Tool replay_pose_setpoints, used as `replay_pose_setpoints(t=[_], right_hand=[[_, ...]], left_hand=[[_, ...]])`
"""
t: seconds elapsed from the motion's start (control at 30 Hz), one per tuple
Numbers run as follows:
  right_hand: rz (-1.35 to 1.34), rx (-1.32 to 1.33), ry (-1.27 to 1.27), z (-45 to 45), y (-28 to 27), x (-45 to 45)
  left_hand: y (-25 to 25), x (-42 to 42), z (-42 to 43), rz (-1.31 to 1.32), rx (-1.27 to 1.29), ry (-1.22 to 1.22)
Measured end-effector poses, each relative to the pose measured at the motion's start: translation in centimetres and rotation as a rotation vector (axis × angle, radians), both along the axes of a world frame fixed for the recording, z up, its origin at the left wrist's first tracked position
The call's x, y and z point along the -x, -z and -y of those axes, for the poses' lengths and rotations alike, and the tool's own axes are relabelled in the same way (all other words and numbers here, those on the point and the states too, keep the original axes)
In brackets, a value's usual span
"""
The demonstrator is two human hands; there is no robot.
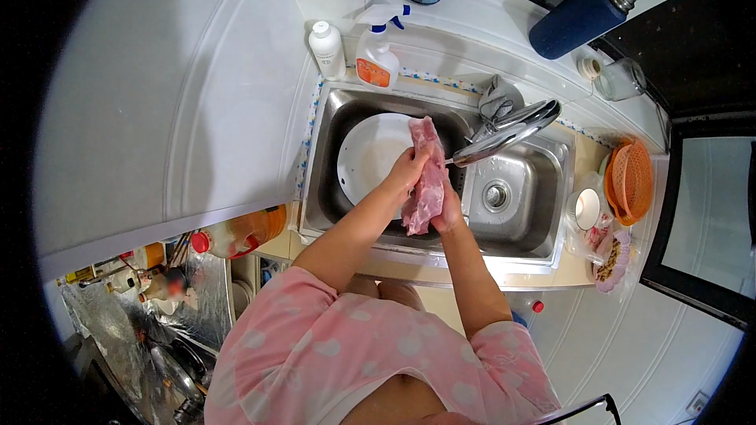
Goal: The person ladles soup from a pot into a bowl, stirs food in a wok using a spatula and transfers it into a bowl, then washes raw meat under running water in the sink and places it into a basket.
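A long piece of raw pink meat point(428, 177) is held over the larger sink basin point(324, 130), close to the end of the chrome faucet point(504, 138). My left hand point(409, 169) grips its left side near the middle, fingers partly hidden behind it. Around the lower right side of the meat my right hand point(450, 208) is wrapped, its fingers mostly behind the piece. A white round basin point(370, 159) sits in the sink, beneath and to the left of the meat.
Right of the meat is the smaller basin point(512, 216) with a drain. A spray bottle point(376, 59) and white bottle point(327, 51) stand behind the sink; a blue flask point(579, 22) is on the ledge. Orange baskets point(630, 181) are at the right.
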State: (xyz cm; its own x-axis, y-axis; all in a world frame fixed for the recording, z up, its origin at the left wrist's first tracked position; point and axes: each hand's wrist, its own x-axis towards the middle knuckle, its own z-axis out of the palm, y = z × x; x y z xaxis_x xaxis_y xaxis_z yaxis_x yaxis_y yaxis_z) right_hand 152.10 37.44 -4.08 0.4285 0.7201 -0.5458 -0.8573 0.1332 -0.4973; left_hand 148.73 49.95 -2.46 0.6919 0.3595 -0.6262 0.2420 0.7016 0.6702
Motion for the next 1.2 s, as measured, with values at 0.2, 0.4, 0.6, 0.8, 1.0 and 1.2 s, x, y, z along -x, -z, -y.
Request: replay_pose_setpoints(t=[0.2,0.4,0.6,0.8,1.0,1.2], right_hand=[[-0.056,-0.037,-0.029,0.0,0.4,-0.2],[-0.053,0.021,-0.115,1.0,-0.2,-0.3],[-0.069,0.010,-0.125,1.0,-1.1,0.0],[-0.067,0.001,-0.160,1.4,-0.8,0.0],[-0.141,-0.084,-0.229,2.2,0.9,0.1],[0.284,0.198,0.035,0.5,-0.4,0.6]], left_hand=[[-1.2,-0.2,0.5,0.097,0.071,-0.083],[-1.4,-0.8,0.1,0.278,0.030,-0.113],[-1.8,-2.5,-0.6,0.304,-0.041,-0.162],[0.0,-3.8,-2.5,0.170,-0.079,-0.246],[3.3,-3.1,-4.9,0.241,0.013,-0.469],[1.0,0.2,-2.3,-0.208,0.024,-0.187]])
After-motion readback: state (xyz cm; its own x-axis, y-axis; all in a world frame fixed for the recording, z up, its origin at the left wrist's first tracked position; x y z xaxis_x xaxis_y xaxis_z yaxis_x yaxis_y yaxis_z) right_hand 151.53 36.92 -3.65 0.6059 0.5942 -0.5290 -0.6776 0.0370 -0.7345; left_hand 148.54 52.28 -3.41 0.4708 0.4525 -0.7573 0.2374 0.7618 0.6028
